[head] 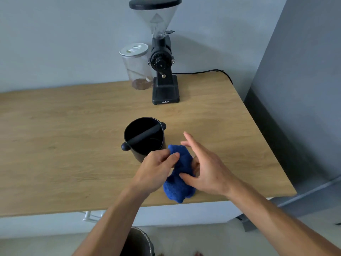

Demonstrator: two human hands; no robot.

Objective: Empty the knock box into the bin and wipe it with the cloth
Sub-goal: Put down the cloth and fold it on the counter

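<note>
Knock box (144, 138) is standing upright on the wooden table (55, 145), just beyond and left of our hands, as our nearer left hand (156, 170) is pinching the blue cloth (180, 180) and our right hand (206, 172) is hovering with fingers spread.

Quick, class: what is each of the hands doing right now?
Left hand: closed, pinching the blue cloth.
Right hand: open, fingers spread, touching the cloth.
</note>
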